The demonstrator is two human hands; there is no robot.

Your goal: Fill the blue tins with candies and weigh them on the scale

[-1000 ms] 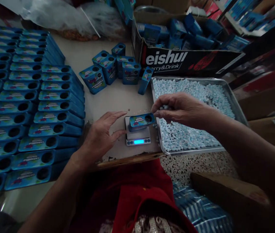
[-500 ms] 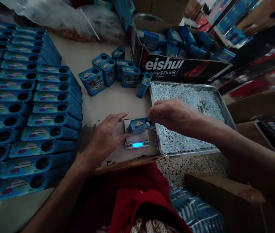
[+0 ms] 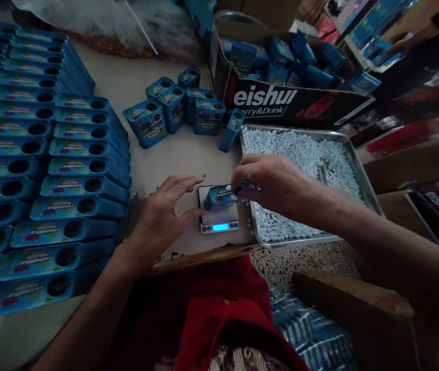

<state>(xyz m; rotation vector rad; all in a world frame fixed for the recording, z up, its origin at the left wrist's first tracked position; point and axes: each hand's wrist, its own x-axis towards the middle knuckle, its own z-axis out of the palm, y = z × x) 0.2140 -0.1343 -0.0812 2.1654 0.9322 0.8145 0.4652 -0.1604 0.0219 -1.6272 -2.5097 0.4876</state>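
Observation:
A small blue candy box (image 3: 218, 198) sits on the platform of a digital scale (image 3: 204, 225) whose display glows blue. My left hand (image 3: 161, 211) is beside the box on its left, fingers stretched and thumb apart, its thumb tip close to the box's near corner. Over the hole at the box's right end, my right hand (image 3: 271, 179) has its fingers curled together around small pale candies; a whitish piece shows by the fingertips. To the right, a metal tray (image 3: 300, 240) holds many pale blue and white candies (image 3: 281, 221), with a metal scoop (image 3: 322, 174) partly buried among them.
Rows of blue boxes with round holes (image 3: 64, 229) crowd the left side. Several more boxes (image 3: 147, 123) stand behind the scale. A black carton (image 3: 300, 105) full of boxes is behind the tray. Another person's hand (image 3: 405, 44) shows at the far right.
My left thumb has shifted slightly off the box's edge. My right hand has moved slightly left over the hole. The whole view has shifted slightly.

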